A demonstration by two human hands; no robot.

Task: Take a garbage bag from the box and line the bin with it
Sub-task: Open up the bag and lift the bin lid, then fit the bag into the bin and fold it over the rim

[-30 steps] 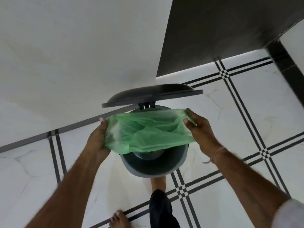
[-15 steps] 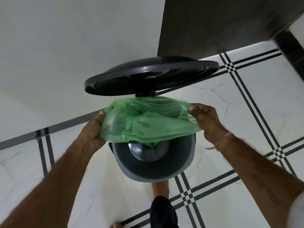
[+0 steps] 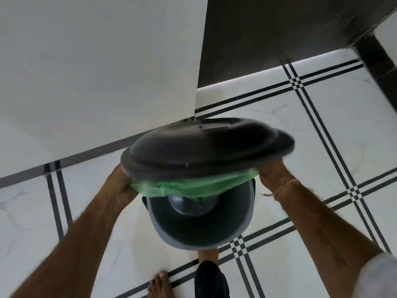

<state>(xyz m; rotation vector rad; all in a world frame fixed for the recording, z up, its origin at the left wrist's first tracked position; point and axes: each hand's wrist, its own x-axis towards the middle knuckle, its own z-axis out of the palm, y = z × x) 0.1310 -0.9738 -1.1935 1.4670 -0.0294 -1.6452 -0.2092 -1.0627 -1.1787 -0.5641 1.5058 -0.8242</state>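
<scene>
- Garbage bag [image 3: 193, 187] — green and thin — is stretched across the far edge of the bin's mouth. Its long axis runs left to right between the two hands, and the near rim is bare.
- Left hand [image 3: 123, 186] sits at the bag's left end, just outside the bin's left edge. Its fingers curl in on the film, a closed hold as far as the blur shows.
- Bin [image 3: 193, 244] stands on the tiled floor [image 3: 322, 147]; the lid [image 3: 204, 147] hangs low over the bag and hides its far hem.
- Right hand [image 3: 272, 176] meets the bag's right end, but its fingers are under the lid, so its hold cannot be told.
- Both hands look equally near — I judge the next pull goes toward the near rim.
- No brand, label or writing can be read.
</scene>
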